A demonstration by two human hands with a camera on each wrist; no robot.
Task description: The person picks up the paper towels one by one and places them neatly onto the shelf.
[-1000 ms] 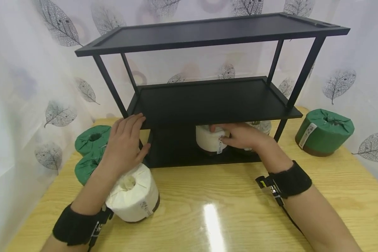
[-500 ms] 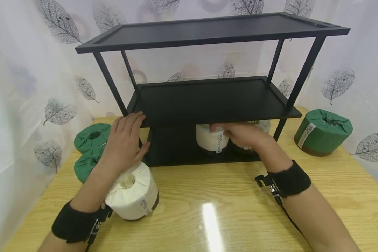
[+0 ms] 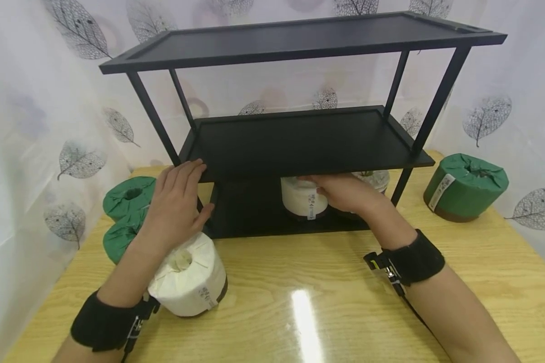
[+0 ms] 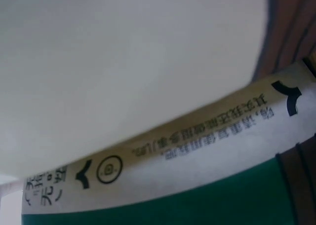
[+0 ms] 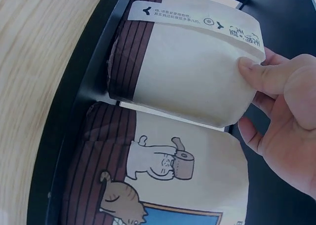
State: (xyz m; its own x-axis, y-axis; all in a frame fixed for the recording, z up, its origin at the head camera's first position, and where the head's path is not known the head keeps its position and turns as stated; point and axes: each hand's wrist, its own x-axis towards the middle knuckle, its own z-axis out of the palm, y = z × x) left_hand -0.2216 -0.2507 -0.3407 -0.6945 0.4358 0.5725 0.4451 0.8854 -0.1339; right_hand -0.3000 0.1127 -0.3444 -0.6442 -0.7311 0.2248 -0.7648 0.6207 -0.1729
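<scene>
Fingers [image 5: 256,77] of right hand [image 3: 340,191] curled on white roll [image 3: 302,197], bottom shelf [image 3: 250,222]; left hand [image 3: 177,201] relaxed, farther.

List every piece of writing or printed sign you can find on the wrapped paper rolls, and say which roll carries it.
White wrapped roll on the bottom shelf: label strip of small Chinese characters with arrow marks and a circled symbol; too small to read.
Cat-printed roll beside it: pictures only, no words.
Green wrapped roll at the table's right: label strip, unreadable.
</scene>
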